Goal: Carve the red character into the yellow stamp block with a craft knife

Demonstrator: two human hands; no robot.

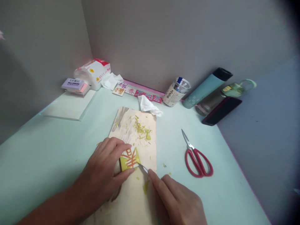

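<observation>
My left hand (109,162) is closed around a small yellow carving block (125,165), thumb along its near edge and fingers along the far side. Red-outlined, pale character strokes are cut into the block's face. In my right hand (178,200) is a carving knife (143,168), its handle mostly hidden by my fingers. The blade's tip meets the block's right edge. Beneath both lies a pale wooden board (150,153). Yellow shavings (142,129) are scattered over its far half, with a few more bits near the knife.
Red-handled scissors (197,159) lie to the right. Along the back stand a tissue pack (98,70), carved character blocks (131,91), a clear cup (174,95), a teal bottle (206,89), a green bottle (209,100) and a phone (221,111). Crumpled tissue (148,107) touches the board's far edge.
</observation>
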